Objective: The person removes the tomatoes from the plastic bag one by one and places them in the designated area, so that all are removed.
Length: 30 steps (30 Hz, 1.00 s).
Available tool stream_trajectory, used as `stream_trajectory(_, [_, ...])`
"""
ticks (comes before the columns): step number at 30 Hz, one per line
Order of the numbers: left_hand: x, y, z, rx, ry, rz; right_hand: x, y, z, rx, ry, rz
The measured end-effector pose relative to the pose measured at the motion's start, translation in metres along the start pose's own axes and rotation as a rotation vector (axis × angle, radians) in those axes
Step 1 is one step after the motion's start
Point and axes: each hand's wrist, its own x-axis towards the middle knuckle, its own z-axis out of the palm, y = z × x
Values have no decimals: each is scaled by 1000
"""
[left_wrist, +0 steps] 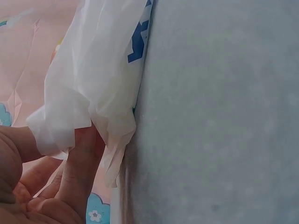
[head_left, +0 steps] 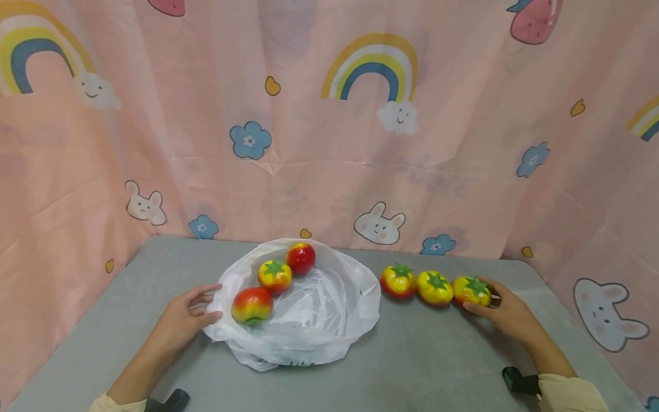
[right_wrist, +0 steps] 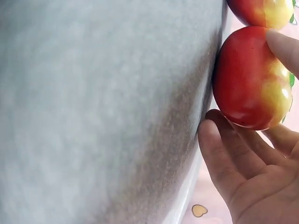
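My left hand (head_left: 181, 316) holds the left rim of a white plastic bag (head_left: 329, 337), which lies spread with its mouth up. The left wrist view shows fingers (left_wrist: 77, 175) against the bunched plastic (left_wrist: 105, 84), their tips partly hidden. Inside the bag's left and back part sit three toy fruits: a red-yellow one (head_left: 253, 304) tipped over, a toy tomato (head_left: 275, 277) with a green leafy top, and a red one (head_left: 301, 258). My right hand (head_left: 507, 312) grips the rightmost toy tomato (head_left: 471, 290), thumb in front, fingers behind.
Two more toy tomatoes, one at the left (head_left: 398, 281) and one in the middle (head_left: 435, 288), stand in a row with the gripped one, right of the bag. All lie on a grey table (head_left: 412, 360). Behind hangs a pink patterned curtain (head_left: 309, 189).
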Motion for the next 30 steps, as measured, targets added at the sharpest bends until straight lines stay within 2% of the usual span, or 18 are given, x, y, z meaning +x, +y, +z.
stream_trajectory(10, [1, 2, 0, 10, 2, 10, -2, 1, -5, 12, 6, -37])
stream_trajectory(19, [0, 4, -4, 5, -7, 11, -8, -9, -19, -46, 94, -108])
stream_trajectory(22, [-1, 4, -4, 4, -13, 17, -14, -23, -25, -65, 156, -142])
stream_trajectory(25, [-1, 4, -4, 2, -15, 18, -19, -44, -29, -64, 204, -214])
stream_trajectory(30, [-1, 5, -4, 14, -9, 10, -29, -92, -27, -42, 191, -327])
